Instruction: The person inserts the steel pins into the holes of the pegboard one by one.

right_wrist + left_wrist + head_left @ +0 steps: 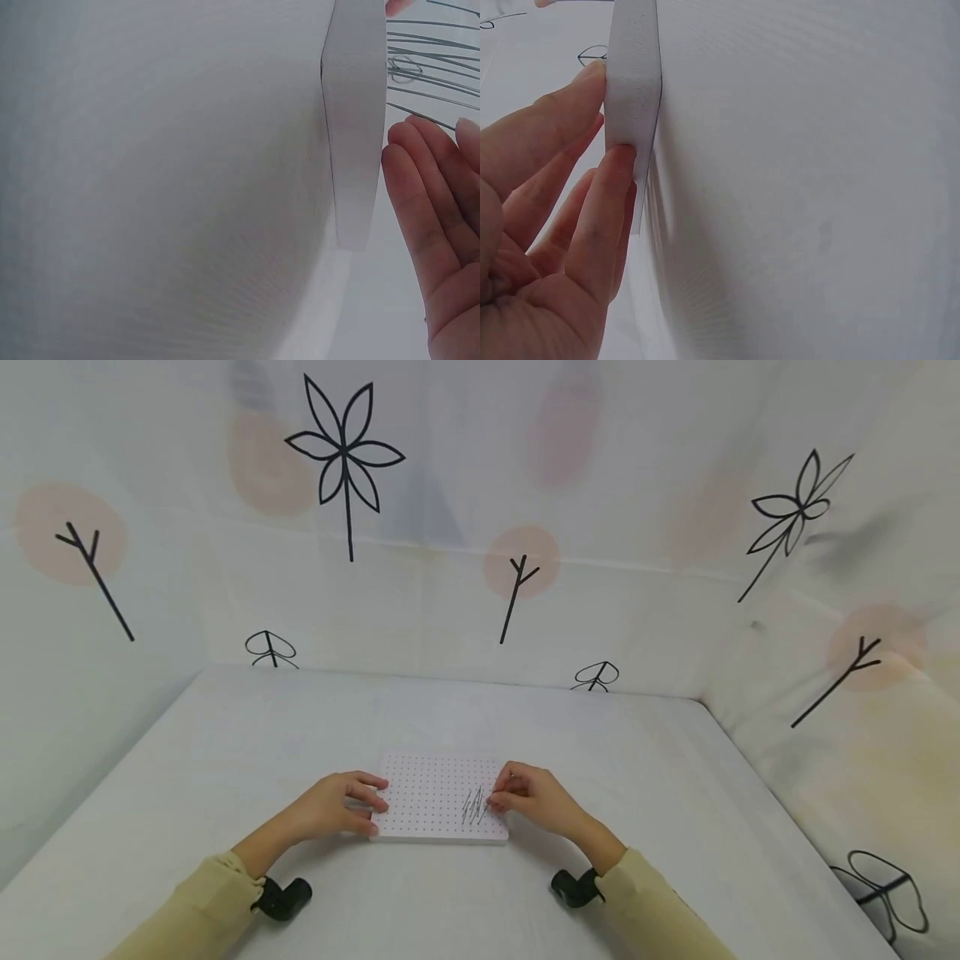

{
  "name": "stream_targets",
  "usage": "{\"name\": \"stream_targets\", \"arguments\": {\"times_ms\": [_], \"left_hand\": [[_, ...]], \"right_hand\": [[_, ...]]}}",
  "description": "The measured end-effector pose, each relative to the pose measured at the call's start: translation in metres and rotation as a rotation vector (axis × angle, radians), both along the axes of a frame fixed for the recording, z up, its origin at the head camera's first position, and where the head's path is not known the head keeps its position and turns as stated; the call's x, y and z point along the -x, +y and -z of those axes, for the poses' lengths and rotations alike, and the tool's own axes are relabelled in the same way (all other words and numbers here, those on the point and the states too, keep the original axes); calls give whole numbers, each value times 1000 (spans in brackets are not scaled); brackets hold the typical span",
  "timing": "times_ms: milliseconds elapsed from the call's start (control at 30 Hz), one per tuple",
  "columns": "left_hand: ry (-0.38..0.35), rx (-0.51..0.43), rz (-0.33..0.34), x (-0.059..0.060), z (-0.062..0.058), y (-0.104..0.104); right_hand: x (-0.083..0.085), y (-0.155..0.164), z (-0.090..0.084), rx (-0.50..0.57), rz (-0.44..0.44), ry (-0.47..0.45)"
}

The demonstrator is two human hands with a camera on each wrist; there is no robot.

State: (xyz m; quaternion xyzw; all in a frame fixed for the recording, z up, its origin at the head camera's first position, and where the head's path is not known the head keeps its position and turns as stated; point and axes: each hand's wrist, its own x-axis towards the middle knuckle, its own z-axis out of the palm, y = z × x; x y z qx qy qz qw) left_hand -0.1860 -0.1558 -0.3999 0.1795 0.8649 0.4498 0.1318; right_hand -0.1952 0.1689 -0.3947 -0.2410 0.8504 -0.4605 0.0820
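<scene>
A white pegboard point(420, 802) with rows of small holes lies on the table. Several thin metal pins point(472, 808) stand in its right part, leaning slightly. My left hand point(341, 806) rests at the board's left side, fingers nearly straight; its thumb touches near the front-left corner point(634, 79) while another finger presses the side. My right hand point(536, 795) is at the board's right edge, thumb and fingertips pinching a thin metal pin point(420, 116) beside the other pins. Whether this pin's lower end sits in a hole cannot be told.
A white cloth covers the table point(300, 727). Behind it hangs a pale curtain point(450, 593) printed with plant outlines, and similar cloth stands at both sides. Dark wrist cameras point(283, 899) are strapped at both sleeves.
</scene>
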Motion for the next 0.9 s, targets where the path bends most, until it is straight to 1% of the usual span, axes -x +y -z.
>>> {"name": "stream_targets", "arguments": {"times_ms": [267, 600, 667, 833, 900], "left_hand": [[-3, -10, 6, 0, 1, -1], [15, 13, -5, 1, 3, 1], [19, 18, -6, 1, 3, 2], [15, 10, -11, 0, 3, 2], [32, 23, -13, 0, 4, 1]], "right_hand": [[-1, -1, -1, -38, -40, 55], [-2, -3, -2, -130, -37, 102], [-2, -1, -3, -143, -33, 105], [-6, 10, -5, -168, 7, 81], [-9, 15, -6, -171, 24, 79]]}}
